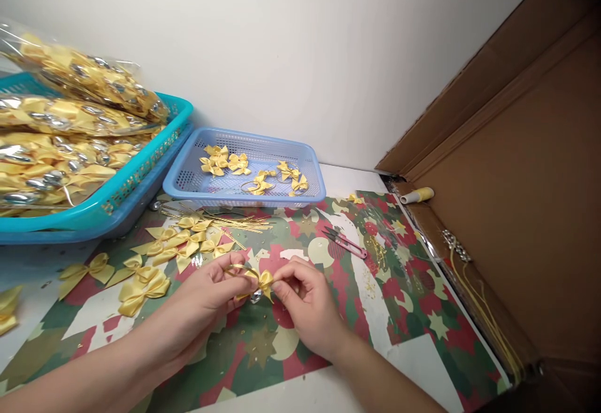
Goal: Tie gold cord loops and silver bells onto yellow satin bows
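Observation:
A small yellow satin bow (265,280) with a gold cord loop and a silver bead (256,296) under it is held between both hands above the patterned paper. My left hand (220,285) pinches the gold loop and the bow's left side. My right hand (303,291) pinches the bow's right edge between thumb and forefinger. Loose yellow bows (143,289) lie to the left of my left hand. Behind them is a bundle of gold cords (244,222). Pink-handled thread snips (345,242) rest on the paper beyond my right hand.
A blue basket (244,199) with several bows stands near the wall. At the left, a teal basket (136,172) holds plastic bags (84,81) full of bows with silver beads. Cardboard (507,150) rises on the right, with a yellow-and-white tube (417,196) by its base.

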Action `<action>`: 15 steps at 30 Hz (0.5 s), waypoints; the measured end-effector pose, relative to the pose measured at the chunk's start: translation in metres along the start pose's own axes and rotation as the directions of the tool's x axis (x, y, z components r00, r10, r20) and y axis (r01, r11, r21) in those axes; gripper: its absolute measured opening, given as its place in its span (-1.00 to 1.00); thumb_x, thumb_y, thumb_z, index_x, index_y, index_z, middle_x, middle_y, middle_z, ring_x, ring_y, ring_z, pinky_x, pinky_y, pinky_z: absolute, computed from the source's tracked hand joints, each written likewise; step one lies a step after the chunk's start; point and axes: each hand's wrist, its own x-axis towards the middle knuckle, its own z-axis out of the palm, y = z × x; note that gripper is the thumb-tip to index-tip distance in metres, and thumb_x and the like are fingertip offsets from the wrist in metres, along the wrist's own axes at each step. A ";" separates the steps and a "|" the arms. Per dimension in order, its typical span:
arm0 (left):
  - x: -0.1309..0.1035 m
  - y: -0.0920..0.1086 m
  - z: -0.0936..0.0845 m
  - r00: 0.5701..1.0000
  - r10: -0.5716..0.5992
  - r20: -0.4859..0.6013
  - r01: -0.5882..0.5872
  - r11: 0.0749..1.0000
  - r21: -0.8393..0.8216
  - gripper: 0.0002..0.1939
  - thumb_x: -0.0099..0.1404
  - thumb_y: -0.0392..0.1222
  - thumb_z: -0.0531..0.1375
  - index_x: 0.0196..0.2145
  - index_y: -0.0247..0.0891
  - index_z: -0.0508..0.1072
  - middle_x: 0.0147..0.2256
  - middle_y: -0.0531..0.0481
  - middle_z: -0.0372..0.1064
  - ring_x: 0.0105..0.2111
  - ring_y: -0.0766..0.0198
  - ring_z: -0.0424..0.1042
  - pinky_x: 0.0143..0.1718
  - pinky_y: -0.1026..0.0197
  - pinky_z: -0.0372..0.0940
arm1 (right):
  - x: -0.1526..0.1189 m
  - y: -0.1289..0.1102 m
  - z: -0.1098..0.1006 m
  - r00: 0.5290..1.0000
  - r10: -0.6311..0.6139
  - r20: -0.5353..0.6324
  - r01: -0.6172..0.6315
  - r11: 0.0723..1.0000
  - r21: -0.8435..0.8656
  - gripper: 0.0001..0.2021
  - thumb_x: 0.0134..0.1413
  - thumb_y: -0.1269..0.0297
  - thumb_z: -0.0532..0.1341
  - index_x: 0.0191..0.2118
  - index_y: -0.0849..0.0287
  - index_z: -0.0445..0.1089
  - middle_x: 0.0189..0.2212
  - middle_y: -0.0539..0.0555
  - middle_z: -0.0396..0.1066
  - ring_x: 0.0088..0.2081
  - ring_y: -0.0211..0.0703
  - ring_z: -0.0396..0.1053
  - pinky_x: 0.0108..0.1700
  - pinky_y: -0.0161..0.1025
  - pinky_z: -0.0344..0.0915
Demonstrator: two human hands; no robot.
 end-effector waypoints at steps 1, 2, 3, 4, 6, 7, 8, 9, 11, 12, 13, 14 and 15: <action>0.000 0.000 0.000 1.000 0.005 -0.008 -0.005 1.000 -0.005 -0.64 -0.08 -0.25 0.42 -0.42 -0.17 0.30 -0.58 0.22 0.19 -0.55 0.37 0.17 -0.51 0.37 0.14 | 0.000 0.002 0.001 1.000 0.019 0.001 -0.019 1.000 0.021 -0.92 0.11 0.37 0.21 -0.38 0.15 0.43 -0.44 -0.04 0.26 -0.41 -0.26 0.19 -0.36 -0.29 0.14; 0.001 -0.001 -0.001 1.000 0.011 -0.019 -0.011 1.000 -0.007 -0.62 -0.09 -0.26 0.43 -0.40 -0.17 0.31 -0.57 0.22 0.21 -0.54 0.37 0.19 -0.50 0.36 0.17 | 0.000 0.003 0.002 0.999 0.036 0.000 -0.036 0.999 0.040 -0.93 0.11 0.33 0.22 -0.39 0.15 0.42 -0.45 -0.04 0.24 -0.41 -0.26 0.18 -0.35 -0.28 0.14; 0.002 -0.001 -0.002 0.999 0.015 -0.029 -0.015 1.000 -0.004 -0.61 -0.10 -0.26 0.44 -0.39 -0.17 0.31 -0.56 0.22 0.22 -0.54 0.36 0.21 -0.49 0.36 0.19 | 0.000 0.005 0.003 0.999 0.051 -0.001 -0.051 0.997 0.061 -0.91 0.10 0.29 0.23 -0.39 0.15 0.42 -0.46 -0.05 0.22 -0.42 -0.26 0.17 -0.35 -0.28 0.14; 0.003 -0.001 -0.003 0.999 0.013 -0.030 -0.013 1.000 0.004 -0.60 -0.11 -0.26 0.44 -0.38 -0.16 0.31 -0.56 0.21 0.23 -0.53 0.35 0.23 -0.49 0.35 0.20 | 0.001 0.006 0.004 0.998 0.066 0.000 -0.066 0.994 0.086 -0.89 0.09 0.25 0.25 -0.39 0.15 0.41 -0.46 -0.05 0.21 -0.42 -0.26 0.16 -0.35 -0.28 0.14; 0.005 -0.002 -0.005 1.000 0.000 -0.010 0.001 1.000 0.024 -0.60 -0.10 -0.26 0.44 -0.38 -0.16 0.31 -0.55 0.19 0.28 -0.52 0.33 0.27 -0.49 0.34 0.22 | 0.001 0.008 0.006 0.995 0.099 0.007 -0.099 0.984 0.146 -0.83 0.06 0.16 0.28 -0.40 0.15 0.39 -0.46 -0.05 0.21 -0.44 -0.27 0.15 -0.37 -0.28 0.13; 0.006 -0.003 -0.006 1.000 -0.007 0.006 0.007 1.000 0.030 -0.61 -0.09 -0.26 0.44 -0.38 -0.16 0.32 -0.54 0.17 0.31 -0.51 0.32 0.29 -0.48 0.33 0.23 | 0.001 0.008 0.007 0.993 0.116 0.015 -0.117 0.977 0.176 -0.80 0.04 0.12 0.30 -0.40 0.15 0.39 -0.46 -0.05 0.21 -0.45 -0.28 0.14 -0.38 -0.28 0.12; 0.007 -0.004 -0.007 1.000 -0.009 0.018 0.008 1.000 0.030 -0.62 -0.09 -0.26 0.44 -0.39 -0.16 0.32 -0.54 0.16 0.33 -0.50 0.31 0.30 -0.47 0.32 0.25 | 0.002 0.008 0.008 0.991 0.130 0.024 -0.132 0.970 0.203 -0.77 0.03 0.09 0.31 -0.40 0.15 0.38 -0.47 -0.06 0.21 -0.46 -0.29 0.13 -0.40 -0.29 0.11; 0.008 -0.005 -0.008 1.000 -0.006 0.026 0.005 1.000 0.030 -0.63 -0.09 -0.27 0.43 -0.40 -0.16 0.32 -0.53 0.15 0.35 -0.50 0.31 0.32 -0.46 0.32 0.25 | 0.002 0.009 0.008 0.990 0.139 0.031 -0.143 0.964 0.225 -0.74 0.02 0.05 0.32 -0.40 0.15 0.37 -0.48 -0.06 0.20 -0.47 -0.30 0.12 -0.41 -0.29 0.10; 0.010 -0.006 -0.008 0.999 0.005 0.033 -0.005 1.000 0.024 -0.63 -0.09 -0.27 0.43 -0.43 -0.16 0.30 -0.54 0.15 0.34 -0.51 0.31 0.31 -0.48 0.32 0.24 | 0.002 0.008 0.010 0.988 0.145 0.044 -0.151 0.956 0.253 -0.69 0.00 0.00 0.34 -0.41 0.14 0.36 -0.50 -0.07 0.18 -0.49 -0.30 0.11 -0.44 -0.31 0.09; 0.010 -0.007 -0.009 0.999 0.005 0.035 -0.006 1.000 0.021 -0.63 -0.09 -0.26 0.44 -0.43 -0.16 0.30 -0.56 0.16 0.32 -0.53 0.32 0.29 -0.50 0.33 0.21 | 0.002 0.008 0.010 0.988 0.145 0.049 -0.152 0.952 0.264 -0.67 -0.01 -0.03 0.35 -0.41 0.13 0.36 -0.51 -0.08 0.18 -0.49 -0.30 0.12 -0.44 -0.31 0.10; 0.011 -0.008 -0.009 0.999 0.007 0.032 -0.008 1.000 0.016 -0.62 -0.10 -0.26 0.45 -0.42 -0.16 0.30 -0.58 0.18 0.29 -0.56 0.34 0.27 -0.53 0.33 0.18 | 0.003 0.008 0.010 0.988 0.144 0.053 -0.153 0.949 0.275 -0.66 -0.02 -0.04 0.35 -0.41 0.13 0.36 -0.51 -0.07 0.19 -0.48 -0.29 0.13 -0.43 -0.31 0.12; 0.011 -0.008 -0.009 1.000 0.011 0.024 -0.012 1.000 0.008 -0.60 -0.10 -0.26 0.46 -0.42 -0.16 0.30 -0.59 0.21 0.25 -0.57 0.36 0.24 -0.54 0.34 0.17 | 0.003 0.007 0.011 0.988 0.147 0.055 -0.156 0.946 0.284 -0.65 -0.03 -0.05 0.36 -0.41 0.13 0.36 -0.50 -0.06 0.20 -0.47 -0.28 0.16 -0.42 -0.30 0.15; 0.011 -0.009 -0.008 1.000 0.016 0.017 -0.016 1.000 0.002 -0.59 -0.10 -0.26 0.47 -0.40 -0.16 0.31 -0.58 0.22 0.23 -0.58 0.37 0.23 -0.55 0.34 0.17 | 0.003 0.007 0.011 0.987 0.151 0.054 -0.160 0.943 0.293 -0.65 -0.04 -0.06 0.36 -0.41 0.13 0.36 -0.49 -0.05 0.23 -0.45 -0.27 0.18 -0.40 -0.30 0.18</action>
